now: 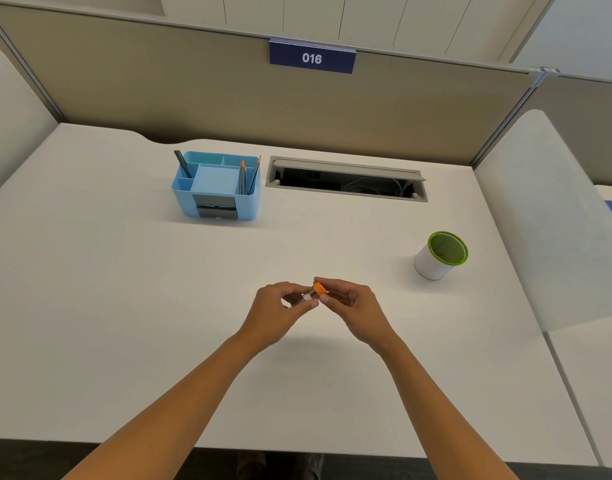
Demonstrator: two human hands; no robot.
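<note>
Hands: left hand grips clear vial | right hand pinches its orange cap

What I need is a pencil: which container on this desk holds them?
The blue organiser at the back: orange-tipped pencils stand in its right compartment. The white, green-lined cup has none sticking out.

place: we are facing an office cubicle | cues: we are seeing partition panels, a 016 plate, a cable hatch at the desk's far edge
</note>
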